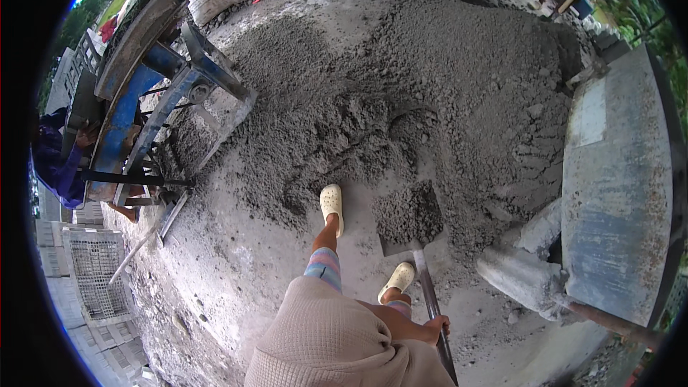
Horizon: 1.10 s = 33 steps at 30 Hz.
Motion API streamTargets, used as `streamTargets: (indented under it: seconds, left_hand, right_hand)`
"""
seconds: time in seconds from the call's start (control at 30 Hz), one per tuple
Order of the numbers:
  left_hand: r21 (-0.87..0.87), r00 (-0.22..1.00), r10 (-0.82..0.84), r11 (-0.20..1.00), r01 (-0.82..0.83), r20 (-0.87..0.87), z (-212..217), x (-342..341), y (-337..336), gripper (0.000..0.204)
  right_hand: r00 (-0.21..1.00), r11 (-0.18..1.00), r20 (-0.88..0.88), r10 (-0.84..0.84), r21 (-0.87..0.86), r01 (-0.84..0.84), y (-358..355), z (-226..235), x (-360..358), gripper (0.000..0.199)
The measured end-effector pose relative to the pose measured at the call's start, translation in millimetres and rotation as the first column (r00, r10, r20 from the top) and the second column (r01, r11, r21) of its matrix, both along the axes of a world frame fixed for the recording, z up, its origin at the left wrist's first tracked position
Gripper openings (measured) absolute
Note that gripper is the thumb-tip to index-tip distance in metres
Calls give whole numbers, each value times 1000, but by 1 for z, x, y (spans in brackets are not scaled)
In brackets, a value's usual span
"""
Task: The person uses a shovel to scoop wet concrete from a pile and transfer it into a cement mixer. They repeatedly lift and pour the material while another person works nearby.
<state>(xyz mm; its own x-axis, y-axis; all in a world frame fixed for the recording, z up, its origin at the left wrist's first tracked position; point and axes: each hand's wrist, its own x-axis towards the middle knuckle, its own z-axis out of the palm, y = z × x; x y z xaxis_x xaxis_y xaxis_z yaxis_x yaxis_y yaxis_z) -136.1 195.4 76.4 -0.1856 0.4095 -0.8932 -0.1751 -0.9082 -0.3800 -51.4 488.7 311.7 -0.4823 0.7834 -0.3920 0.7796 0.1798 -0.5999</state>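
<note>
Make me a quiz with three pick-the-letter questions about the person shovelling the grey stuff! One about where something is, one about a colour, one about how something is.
1. Where does the shovel blade lie?
A. on the blue machine
B. on the ground at the foot of the grey mix pile
C. inside the big metal drum

2. What colour are the clogs on the person's feet?
A. cream
B. red
C. black

3. How is the shovel blade?
A. bare
B. loaded with grey mix
C. snapped in half

Answers:
1. B, the blade rests flat by the pile's edge, right of the front clog.
2. A, both clogs look pale cream.
3. B, a heap of grey mix sits on it, while one hand grips the handle; I cannot tell which hand.
</note>
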Motion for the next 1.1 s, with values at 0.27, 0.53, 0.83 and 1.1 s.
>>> streamTargets:
  seconds: [0.27, 0.53, 0.83, 1.1]
  left_hand:
    - [-426, 999, -8, 904, 29, 51, 4, 15, -330, 10]
    - [-768, 866, 245, 400, -500, -436, 235, 17, -774, 11]
    - [-422, 408, 123, -119, -899, -905, 433, 110, -1022, 11]
    - [-593, 533, 263, -303, -746, -804, 320, 259, -1018, 8]
  right_hand:
    - [997, 938, -72, -32, -346, 5, -263, -163, -66, 41]
    - [849, 564, -503, 163, -658, -498, -696, -89, -164, 36]
    - [-648, 266, -737, -190, 597, -757, -1028, 174, -168, 22]
    - [-937, 112, -136, -322, 977, -181, -1065, 100, -15, 27]
